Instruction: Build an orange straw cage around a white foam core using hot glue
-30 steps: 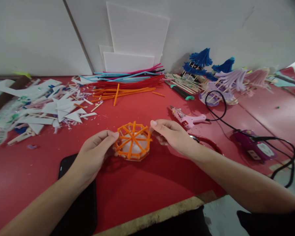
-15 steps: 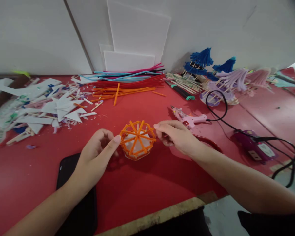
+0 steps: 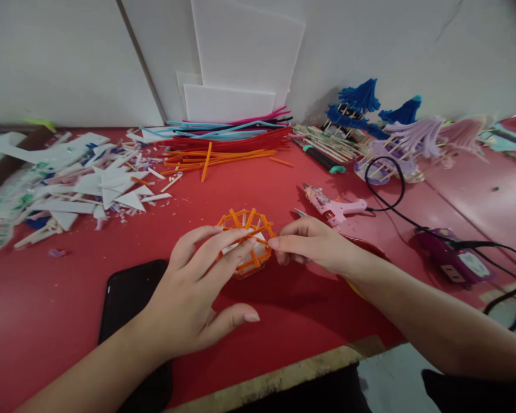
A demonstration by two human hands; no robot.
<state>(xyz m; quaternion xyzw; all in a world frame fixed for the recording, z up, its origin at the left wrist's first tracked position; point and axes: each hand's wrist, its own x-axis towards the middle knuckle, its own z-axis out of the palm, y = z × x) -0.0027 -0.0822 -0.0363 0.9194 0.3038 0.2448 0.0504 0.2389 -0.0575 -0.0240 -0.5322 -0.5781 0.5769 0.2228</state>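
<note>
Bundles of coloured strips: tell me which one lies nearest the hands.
The orange strips, frontmost of the bundles; the red strips and light-blue strips lie farther back.

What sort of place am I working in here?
Likely a craft workspace: a pink glue gun, what look like pipe cleaners in several colors, and a heap of white offcuts lie on the red table.

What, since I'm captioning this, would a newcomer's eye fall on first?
Probably the bright orange spoked frame near the middle, with the left hand spread partly over it and the right hand at its right edge. Next, likely the blue fringed roofs at the back right and the pink glue gun beyond the right hand.
</note>
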